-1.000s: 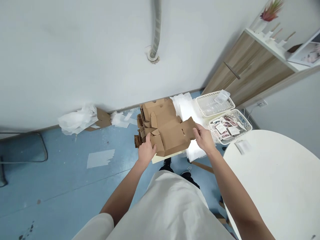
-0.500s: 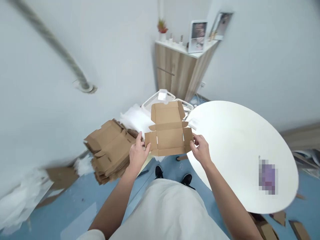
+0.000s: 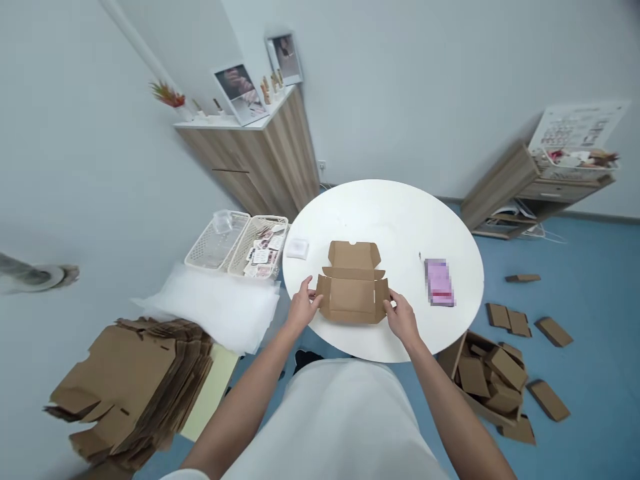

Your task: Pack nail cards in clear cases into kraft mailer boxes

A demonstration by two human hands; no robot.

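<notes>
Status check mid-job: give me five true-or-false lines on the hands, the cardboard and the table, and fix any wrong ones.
1. The left hand holds one side of the cardboard blank. True.
2. The right hand holds the purple item. False: it holds the blank's other side.
3. The blank is folded into a closed box. False: it is spread open.
4. The white packet lies on the round table. True.
5. The cardboard stack lies on that table. False: it lies off it, to the left.
</notes>
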